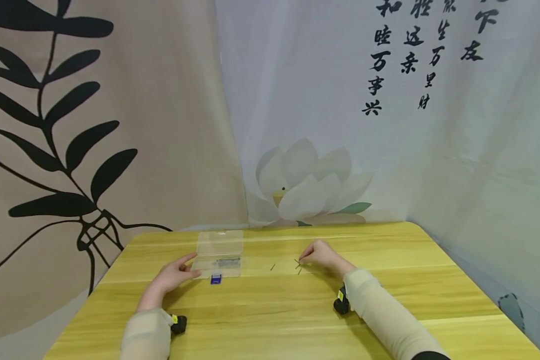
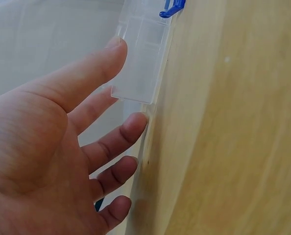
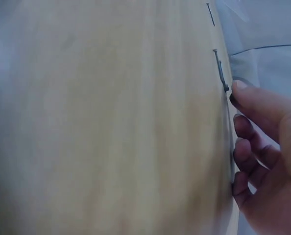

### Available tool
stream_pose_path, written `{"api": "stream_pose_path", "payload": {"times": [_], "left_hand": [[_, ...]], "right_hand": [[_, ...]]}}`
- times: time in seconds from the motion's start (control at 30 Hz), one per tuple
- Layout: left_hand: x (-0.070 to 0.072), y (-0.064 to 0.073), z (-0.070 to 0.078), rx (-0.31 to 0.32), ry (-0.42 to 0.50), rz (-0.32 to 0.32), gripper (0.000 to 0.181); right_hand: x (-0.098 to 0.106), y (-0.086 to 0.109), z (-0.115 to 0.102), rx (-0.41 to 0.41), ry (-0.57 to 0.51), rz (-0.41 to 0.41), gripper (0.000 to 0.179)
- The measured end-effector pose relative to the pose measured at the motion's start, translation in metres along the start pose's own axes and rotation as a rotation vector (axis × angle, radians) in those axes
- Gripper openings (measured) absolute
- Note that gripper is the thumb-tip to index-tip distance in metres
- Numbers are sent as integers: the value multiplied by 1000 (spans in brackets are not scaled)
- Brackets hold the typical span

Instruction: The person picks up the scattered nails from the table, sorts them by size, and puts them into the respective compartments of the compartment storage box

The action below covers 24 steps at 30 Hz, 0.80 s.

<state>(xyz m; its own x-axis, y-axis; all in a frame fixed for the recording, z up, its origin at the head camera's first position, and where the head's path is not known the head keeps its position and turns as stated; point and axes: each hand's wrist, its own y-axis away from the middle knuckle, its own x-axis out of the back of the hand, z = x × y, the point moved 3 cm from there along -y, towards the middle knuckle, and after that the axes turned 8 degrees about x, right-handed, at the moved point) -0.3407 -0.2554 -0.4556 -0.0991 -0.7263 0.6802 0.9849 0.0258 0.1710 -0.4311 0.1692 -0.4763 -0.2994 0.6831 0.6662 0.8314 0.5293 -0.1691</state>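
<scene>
The broad wooden table [image 1: 261, 320] is yellow, its grain drawn in long bands of paler and browner tone. Near its far edge, left of the middle, the flat plastic box [image 1: 220, 243] is colourless and see-through, with a deep blue plastic clasp [image 1: 215, 279] on its near side. To the right of it, the thin metal nails [image 1: 272, 267] are dark grey to black. Over the table's near edge, the cloth sleeves [image 1: 146, 332] are plain cream; the black wrist devices [image 1: 178, 325] bear bright yellow labels [image 1: 175, 319]. Beyond the far edge, the cloth backdrop [image 1: 180, 125] goes from beige to pale grey-white, printed with a black leafy plant [image 1: 83, 142], a whitish lotus with a green leaf [image 1: 303, 200], and black brushed characters [image 1: 380, 36].
</scene>
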Motion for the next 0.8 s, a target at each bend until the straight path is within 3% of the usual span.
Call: {"api": "stream_pose_path", "payload": {"times": [0.57, 0.8], "left_hand": [[-3, -4, -8, 4, 2, 4, 72], [-1, -3, -4, -2, -5, 8, 69]], "right_hand": [[-10, -2, 4, 5, 15, 8, 6], [-8, -6, 3, 9, 15, 24, 5]]}}
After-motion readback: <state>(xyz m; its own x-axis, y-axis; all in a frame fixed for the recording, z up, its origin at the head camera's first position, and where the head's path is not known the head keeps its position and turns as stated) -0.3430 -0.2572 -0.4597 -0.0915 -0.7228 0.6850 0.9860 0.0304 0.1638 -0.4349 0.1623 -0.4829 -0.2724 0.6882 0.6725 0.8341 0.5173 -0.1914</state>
